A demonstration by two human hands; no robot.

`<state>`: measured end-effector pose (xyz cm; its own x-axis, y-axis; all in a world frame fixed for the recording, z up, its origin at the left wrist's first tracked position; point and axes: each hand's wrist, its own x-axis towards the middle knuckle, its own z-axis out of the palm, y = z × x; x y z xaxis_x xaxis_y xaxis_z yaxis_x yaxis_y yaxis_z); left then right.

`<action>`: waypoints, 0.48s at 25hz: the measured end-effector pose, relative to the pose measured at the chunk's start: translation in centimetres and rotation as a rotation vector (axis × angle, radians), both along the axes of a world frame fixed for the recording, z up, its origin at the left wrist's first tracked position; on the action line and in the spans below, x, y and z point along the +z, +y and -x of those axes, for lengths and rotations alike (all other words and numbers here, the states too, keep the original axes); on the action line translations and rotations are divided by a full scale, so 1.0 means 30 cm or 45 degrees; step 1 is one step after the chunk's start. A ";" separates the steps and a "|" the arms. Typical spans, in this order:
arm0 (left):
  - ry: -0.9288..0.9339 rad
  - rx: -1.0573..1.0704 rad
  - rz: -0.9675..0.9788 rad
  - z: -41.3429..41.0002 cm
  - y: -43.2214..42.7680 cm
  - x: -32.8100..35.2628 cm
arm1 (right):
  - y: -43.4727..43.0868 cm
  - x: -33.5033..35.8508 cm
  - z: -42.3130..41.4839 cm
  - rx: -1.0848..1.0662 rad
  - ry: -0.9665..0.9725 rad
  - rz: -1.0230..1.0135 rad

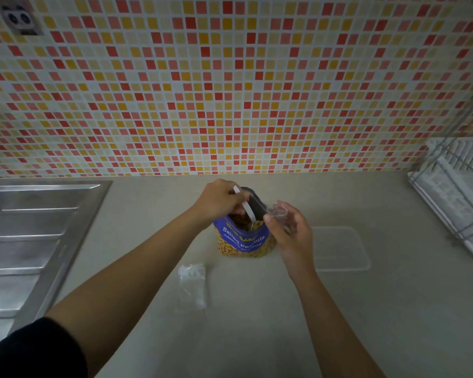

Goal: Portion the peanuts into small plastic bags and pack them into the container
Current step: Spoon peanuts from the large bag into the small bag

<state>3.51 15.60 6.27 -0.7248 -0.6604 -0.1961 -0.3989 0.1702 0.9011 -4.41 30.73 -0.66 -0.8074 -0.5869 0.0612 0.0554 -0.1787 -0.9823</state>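
A blue and yellow bag of salted peanuts (243,242) stands open on the counter. My left hand (220,200) grips a white spoon (247,210) whose bowl dips into the bag's mouth. My right hand (290,236) pinches a small clear plastic bag (277,210) held open just right of the peanut bag's mouth. A clear rectangular container (339,248) lies on the counter right of my right hand. A small pile of clear plastic bags (193,285) lies in front of the peanut bag.
A steel sink drainboard (36,236) fills the left side of the counter. A white dish rack with a wire frame (456,192) stands at the far right. A tiled wall (230,91) closes the back of the beige counter (257,323).
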 end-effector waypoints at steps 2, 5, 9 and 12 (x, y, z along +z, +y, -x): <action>0.049 0.024 -0.102 -0.024 -0.027 0.010 | 0.001 0.002 0.001 0.004 -0.003 -0.002; 0.102 0.104 -0.231 -0.057 -0.050 0.028 | 0.000 0.006 -0.001 -0.001 -0.014 -0.003; 0.136 0.276 -0.400 -0.086 -0.081 0.033 | 0.001 0.016 -0.005 -0.002 -0.038 -0.007; 0.174 0.404 -0.529 -0.101 -0.099 0.024 | 0.005 0.020 -0.012 -0.026 -0.020 -0.009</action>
<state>6.53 12.63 7.00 -0.5393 -0.7383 -0.4051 -0.2470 -0.3212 0.9142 -4.06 30.87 -0.07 -0.8200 -0.5707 0.0442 0.0676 -0.1732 -0.9826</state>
